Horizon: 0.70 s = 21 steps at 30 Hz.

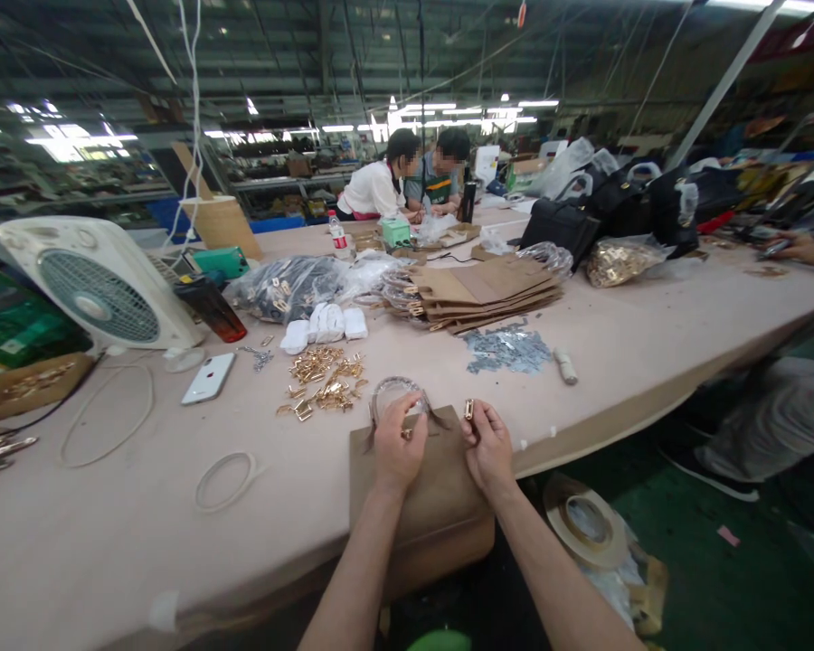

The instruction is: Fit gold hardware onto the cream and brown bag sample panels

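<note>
A brown bag [440,493] lies at the table's front edge, its plastic-wrapped handle [397,384] rising at the top. My left hand [399,445] is curled over the bag beside the handle. A small gold metal fitting [407,434] shows between its thumb and fingers; whether it is joined to the handle I cannot tell. Held upright above the bag's right corner is a gold buckle [468,410], pinched in my right hand [488,448]. Loose gold buckles [332,389] lie in a pile beyond my left hand.
Flat grey pieces [506,351] and stacked brown bag panels [488,285] lie farther back. A phone [208,378], a tape ring [225,481] and a fan [99,285] are at left. Two people [380,185] work across the table; another person's hand [804,250] is at right.
</note>
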Each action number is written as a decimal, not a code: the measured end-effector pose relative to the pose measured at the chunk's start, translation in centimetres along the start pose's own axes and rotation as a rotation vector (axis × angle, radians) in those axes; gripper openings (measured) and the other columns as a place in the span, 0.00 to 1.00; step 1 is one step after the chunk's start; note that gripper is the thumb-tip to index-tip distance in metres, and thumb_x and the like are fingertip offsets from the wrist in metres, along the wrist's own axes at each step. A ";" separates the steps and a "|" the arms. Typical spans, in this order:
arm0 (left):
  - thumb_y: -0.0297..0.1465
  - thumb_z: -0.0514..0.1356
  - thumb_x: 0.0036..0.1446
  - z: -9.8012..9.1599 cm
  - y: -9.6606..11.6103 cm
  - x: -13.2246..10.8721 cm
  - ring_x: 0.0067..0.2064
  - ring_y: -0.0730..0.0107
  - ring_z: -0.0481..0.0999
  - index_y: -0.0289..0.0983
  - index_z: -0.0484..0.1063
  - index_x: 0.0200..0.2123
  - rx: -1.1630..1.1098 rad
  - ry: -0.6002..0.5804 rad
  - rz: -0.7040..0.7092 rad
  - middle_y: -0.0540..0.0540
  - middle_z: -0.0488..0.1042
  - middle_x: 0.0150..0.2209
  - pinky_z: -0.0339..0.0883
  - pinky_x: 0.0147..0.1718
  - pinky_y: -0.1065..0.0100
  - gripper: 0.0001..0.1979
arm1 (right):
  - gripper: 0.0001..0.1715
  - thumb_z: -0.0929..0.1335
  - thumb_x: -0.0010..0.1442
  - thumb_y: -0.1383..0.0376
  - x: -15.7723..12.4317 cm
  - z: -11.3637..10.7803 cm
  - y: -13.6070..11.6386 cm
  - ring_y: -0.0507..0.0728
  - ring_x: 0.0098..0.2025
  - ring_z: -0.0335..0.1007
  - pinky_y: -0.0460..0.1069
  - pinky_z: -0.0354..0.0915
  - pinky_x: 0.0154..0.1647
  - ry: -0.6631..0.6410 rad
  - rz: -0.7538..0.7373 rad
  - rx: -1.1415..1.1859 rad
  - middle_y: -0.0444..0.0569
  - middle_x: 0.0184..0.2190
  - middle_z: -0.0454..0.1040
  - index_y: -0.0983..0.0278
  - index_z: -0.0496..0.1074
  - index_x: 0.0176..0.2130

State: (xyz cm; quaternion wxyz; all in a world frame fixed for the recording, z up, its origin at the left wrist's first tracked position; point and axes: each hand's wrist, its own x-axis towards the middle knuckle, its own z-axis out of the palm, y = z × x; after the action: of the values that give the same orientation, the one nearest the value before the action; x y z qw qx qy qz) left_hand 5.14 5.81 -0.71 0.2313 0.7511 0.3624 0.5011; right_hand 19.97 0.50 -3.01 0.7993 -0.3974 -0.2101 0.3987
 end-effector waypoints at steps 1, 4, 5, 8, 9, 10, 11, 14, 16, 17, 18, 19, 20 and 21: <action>0.27 0.58 0.63 0.0 -0.1 0.0 0.58 0.57 0.75 0.42 0.73 0.57 0.036 -0.009 0.002 0.43 0.78 0.56 0.69 0.61 0.52 0.19 | 0.18 0.77 0.59 0.51 0.1 0.0 0.0 0.47 0.25 0.59 0.42 0.52 0.20 0.021 -0.010 0.023 0.41 0.29 0.68 0.61 0.74 0.36; 0.23 0.60 0.56 0.3 -0.1 0.1 0.63 0.56 0.71 0.42 0.73 0.58 0.130 -0.155 0.032 0.44 0.76 0.59 0.64 0.66 0.52 0.26 | 0.19 0.77 0.57 0.51 0.2 0.1 -0.1 0.47 0.27 0.61 0.42 0.57 0.23 0.052 -0.023 0.039 0.41 0.30 0.69 0.60 0.73 0.37; 0.23 0.61 0.54 0.4 -0.1 0.1 0.64 0.55 0.69 0.41 0.73 0.60 0.167 -0.211 0.034 0.44 0.74 0.61 0.62 0.67 0.51 0.28 | 0.19 0.77 0.57 0.51 0.2 0.1 -0.1 0.47 0.27 0.63 0.42 0.58 0.24 0.058 -0.025 0.030 0.41 0.31 0.70 0.60 0.73 0.38; 0.24 0.60 0.55 0.8 -0.1 0.3 0.67 0.52 0.65 0.40 0.72 0.61 0.292 -0.295 -0.011 0.43 0.71 0.64 0.60 0.67 0.49 0.29 | 0.20 0.76 0.58 0.50 0.0 -0.1 0.0 0.49 0.29 0.66 0.44 0.62 0.27 0.062 -0.047 -0.049 0.43 0.33 0.72 0.60 0.73 0.41; 0.25 0.59 0.57 0.8 -0.1 0.3 0.67 0.51 0.64 0.40 0.72 0.61 0.327 -0.307 -0.030 0.42 0.70 0.65 0.60 0.67 0.49 0.27 | 0.20 0.75 0.59 0.49 -0.2 -0.3 -0.1 0.50 0.29 0.67 0.44 0.63 0.27 0.054 -0.061 -0.106 0.43 0.33 0.72 0.61 0.73 0.42; 0.26 0.58 0.60 0.9 -0.1 0.4 0.67 0.52 0.64 0.40 0.73 0.61 0.356 -0.315 -0.044 0.43 0.70 0.65 0.60 0.67 0.49 0.25 | 0.20 0.74 0.61 0.49 -0.5 -0.5 -0.1 0.50 0.29 0.67 0.45 0.63 0.28 0.035 -0.075 -0.185 0.44 0.32 0.72 0.61 0.74 0.42; 0.27 0.57 0.62 0.9 -0.2 0.4 0.66 0.53 0.65 0.41 0.73 0.61 0.378 -0.324 -0.054 0.43 0.70 0.65 0.60 0.66 0.49 0.24 | 0.20 0.72 0.63 0.49 -0.8 -0.8 -0.2 0.51 0.28 0.67 0.46 0.64 0.28 0.001 -0.085 -0.289 0.44 0.30 0.72 0.62 0.74 0.43; 0.29 0.55 0.65 0.9 -0.3 0.4 0.66 0.56 0.65 0.43 0.73 0.61 0.418 -0.347 -0.072 0.45 0.67 0.68 0.61 0.66 0.51 0.22 | 0.18 0.69 0.67 0.51 -1.7 -1.5 -0.7 0.54 0.28 0.68 0.49 0.66 0.31 -0.155 -0.160 -0.692 0.45 0.28 0.74 0.62 0.76 0.45; 0.28 0.55 0.66 0.8 -0.4 0.5 0.66 0.56 0.65 0.45 0.73 0.62 0.431 -0.358 -0.089 0.46 0.65 0.69 0.62 0.66 0.53 0.23 | 0.17 0.67 0.69 0.53 -2.2 -1.7 -1.0 0.56 0.32 0.71 0.51 0.68 0.36 -0.232 -0.288 -0.931 0.48 0.32 0.76 0.62 0.77 0.44; 0.28 0.55 0.66 0.8 -0.5 0.6 0.66 0.56 0.65 0.46 0.73 0.61 0.438 -0.368 -0.099 0.47 0.64 0.70 0.62 0.66 0.53 0.22 | 0.17 0.66 0.69 0.54 -2.3 -1.8 -1.0 0.57 0.34 0.72 0.51 0.68 0.39 -0.244 -0.362 -1.016 0.50 0.34 0.77 0.62 0.77 0.43; 0.29 0.55 0.66 0.7 -0.5 0.8 0.66 0.56 0.66 0.46 0.74 0.60 0.443 -0.386 -0.107 0.47 0.64 0.70 0.62 0.65 0.53 0.21 | 0.16 0.65 0.70 0.55 -2.4 -1.8 -1.0 0.57 0.36 0.73 0.52 0.68 0.41 -0.247 -0.426 -1.076 0.51 0.36 0.77 0.62 0.78 0.42; 0.30 0.56 0.66 0.6 -0.5 1.0 0.66 0.55 0.66 0.46 0.75 0.58 0.447 -0.409 -0.112 0.47 0.64 0.70 0.63 0.65 0.53 0.20 | 0.16 0.64 0.70 0.56 -2.4 -1.7 -0.9 0.58 0.37 0.73 0.52 0.68 0.42 -0.241 -0.472 -1.115 0.51 0.36 0.77 0.62 0.77 0.42; 0.30 0.56 0.65 0.4 -0.6 1.4 0.66 0.54 0.67 0.46 0.76 0.56 0.448 -0.437 -0.114 0.47 0.64 0.69 0.63 0.65 0.52 0.19 | 0.16 0.64 0.71 0.56 -2.4 -1.7 -0.8 0.58 0.37 0.73 0.52 0.68 0.42 -0.232 -0.499 -1.138 0.52 0.36 0.77 0.62 0.77 0.41; 0.31 0.57 0.65 0.2 -0.7 1.8 0.65 0.54 0.67 0.46 0.77 0.54 0.448 -0.469 -0.108 0.46 0.63 0.70 0.63 0.64 0.52 0.17 | 0.16 0.63 0.71 0.57 -2.4 -1.6 -0.7 0.58 0.36 0.73 0.52 0.68 0.41 -0.229 -0.515 -1.153 0.52 0.36 0.77 0.62 0.77 0.41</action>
State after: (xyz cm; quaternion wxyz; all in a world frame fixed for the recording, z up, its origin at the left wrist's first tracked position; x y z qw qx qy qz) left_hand 5.56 7.64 -0.25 0.1638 0.8580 0.4395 0.2093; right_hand 19.93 -2.39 -3.41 0.4999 -0.6553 -0.5634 0.0570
